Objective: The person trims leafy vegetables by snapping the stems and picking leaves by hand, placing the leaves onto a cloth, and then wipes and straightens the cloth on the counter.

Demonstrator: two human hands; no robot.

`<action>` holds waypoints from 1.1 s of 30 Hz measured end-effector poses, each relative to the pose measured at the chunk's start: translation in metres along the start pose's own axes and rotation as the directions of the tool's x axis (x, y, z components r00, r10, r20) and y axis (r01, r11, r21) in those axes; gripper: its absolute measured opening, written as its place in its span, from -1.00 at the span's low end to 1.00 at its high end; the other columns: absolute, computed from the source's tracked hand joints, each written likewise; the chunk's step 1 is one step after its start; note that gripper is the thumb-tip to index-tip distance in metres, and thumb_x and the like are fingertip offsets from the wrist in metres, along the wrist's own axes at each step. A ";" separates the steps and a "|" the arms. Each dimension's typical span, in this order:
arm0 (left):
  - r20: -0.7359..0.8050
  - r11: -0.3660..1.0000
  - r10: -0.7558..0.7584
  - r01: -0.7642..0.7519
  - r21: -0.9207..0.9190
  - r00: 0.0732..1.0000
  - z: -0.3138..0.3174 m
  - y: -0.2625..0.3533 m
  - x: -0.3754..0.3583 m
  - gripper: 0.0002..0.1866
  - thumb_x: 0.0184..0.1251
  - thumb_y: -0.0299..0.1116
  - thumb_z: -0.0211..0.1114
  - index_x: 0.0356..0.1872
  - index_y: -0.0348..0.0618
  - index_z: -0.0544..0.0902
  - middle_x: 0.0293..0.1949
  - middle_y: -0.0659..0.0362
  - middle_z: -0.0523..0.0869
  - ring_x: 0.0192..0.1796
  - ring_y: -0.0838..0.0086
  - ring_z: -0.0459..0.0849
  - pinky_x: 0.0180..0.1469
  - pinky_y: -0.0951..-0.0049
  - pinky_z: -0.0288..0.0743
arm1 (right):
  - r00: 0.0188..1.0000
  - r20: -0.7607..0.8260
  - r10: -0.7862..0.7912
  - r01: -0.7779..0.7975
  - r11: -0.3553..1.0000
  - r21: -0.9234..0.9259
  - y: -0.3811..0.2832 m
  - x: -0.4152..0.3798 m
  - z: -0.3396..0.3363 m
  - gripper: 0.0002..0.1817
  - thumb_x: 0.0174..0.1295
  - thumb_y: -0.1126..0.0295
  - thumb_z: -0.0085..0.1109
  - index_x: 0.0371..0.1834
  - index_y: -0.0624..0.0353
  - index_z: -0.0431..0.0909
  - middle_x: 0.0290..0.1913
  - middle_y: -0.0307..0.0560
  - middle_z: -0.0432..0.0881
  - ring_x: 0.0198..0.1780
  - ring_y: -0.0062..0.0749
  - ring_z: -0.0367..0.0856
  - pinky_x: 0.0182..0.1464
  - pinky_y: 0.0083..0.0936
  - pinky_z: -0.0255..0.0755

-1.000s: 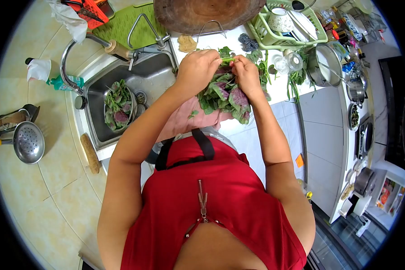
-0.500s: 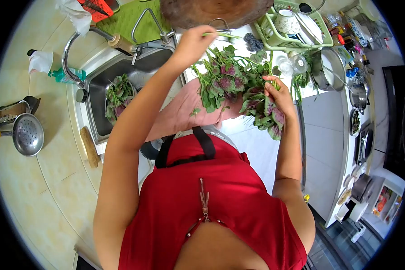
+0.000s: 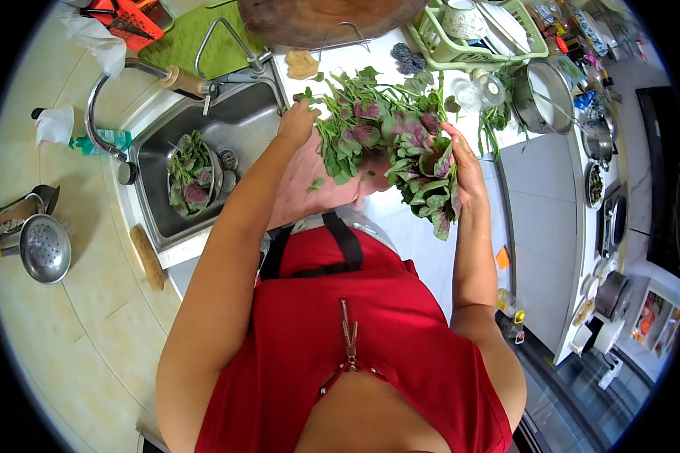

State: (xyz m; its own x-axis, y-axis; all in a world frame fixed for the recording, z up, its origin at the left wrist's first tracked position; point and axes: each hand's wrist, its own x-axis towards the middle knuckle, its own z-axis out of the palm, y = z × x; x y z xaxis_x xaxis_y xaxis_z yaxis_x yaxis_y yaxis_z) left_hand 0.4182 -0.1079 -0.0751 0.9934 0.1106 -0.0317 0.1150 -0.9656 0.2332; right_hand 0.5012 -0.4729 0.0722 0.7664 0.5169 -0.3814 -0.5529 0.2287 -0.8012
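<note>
greens (image 3: 428, 181) hang bunched over the counter's (image 3: 381, 64) front edge, gripped between the thumb and fingers of my right hand (image 3: 467, 170), while my left hand (image 3: 298, 123) bends its fingers beside the sink (image 3: 253, 113), though whether they pinch anything i cannot tell.

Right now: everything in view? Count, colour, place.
leafy greens: uncountable, green-purple, on counter
bowl of greens: one, pale, in sink
sink: one, grey, left
tap: one, silver, over sink
mat: one, green, behind sink
wooden board: one, brown, top centre
dish basket: one, green, top right
pot: one, silver, right
strainer: one, silver, far left
cloth: one, pink, counter edge
counter: one, white, centre
small items: many, mixed, right, unclear
garment: one, red, torso
left hand: one, bare, by stems
right hand: one, bare, holding greens
</note>
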 end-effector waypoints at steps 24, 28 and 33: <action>-0.139 0.906 0.227 -0.262 -0.334 0.964 -0.206 0.084 -0.013 -0.78 0.23 -0.35 0.25 -0.19 -0.26 0.67 -0.26 -0.08 0.70 -0.15 0.01 0.66 -0.09 0.16 0.51 | 0.748 0.515 -0.419 0.580 0.035 -0.814 -0.001 0.044 0.159 -0.78 0.25 0.33 0.18 -0.08 0.10 0.67 -0.15 0.06 0.70 -0.19 0.01 0.68 -0.15 -0.18 0.54; -0.142 0.896 0.215 -0.253 -0.365 0.966 -0.206 0.076 -0.017 -0.80 0.23 -0.38 0.24 -0.19 -0.26 0.65 -0.25 -0.06 0.69 -0.13 0.03 0.65 -0.07 0.17 0.51 | 0.751 0.535 -0.387 0.588 0.021 -0.809 0.000 0.051 0.162 -0.80 0.26 0.31 0.17 -0.14 0.12 0.66 -0.19 0.11 0.69 -0.20 0.04 0.67 -0.16 -0.15 0.53; -0.108 0.892 0.245 -0.267 -0.366 0.964 -0.211 0.072 -0.021 -0.81 0.25 -0.39 0.24 -0.19 -0.27 0.62 -0.24 -0.03 0.67 -0.11 0.05 0.64 -0.06 0.18 0.50 | 0.656 0.621 -0.429 0.715 0.088 -0.694 0.010 0.061 0.155 -0.82 0.29 0.33 0.14 -0.18 0.16 0.65 -0.27 0.14 0.69 -0.23 0.07 0.66 -0.16 -0.17 0.52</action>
State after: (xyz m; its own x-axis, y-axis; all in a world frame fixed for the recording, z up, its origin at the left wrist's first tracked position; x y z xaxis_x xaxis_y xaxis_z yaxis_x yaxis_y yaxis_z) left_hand 0.4065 -0.1298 0.1478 0.9859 -0.1043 0.1311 -0.1612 -0.8044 0.5717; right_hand 0.4921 -0.3112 0.1123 0.5366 0.7534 0.3801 0.7263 -0.1829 -0.6626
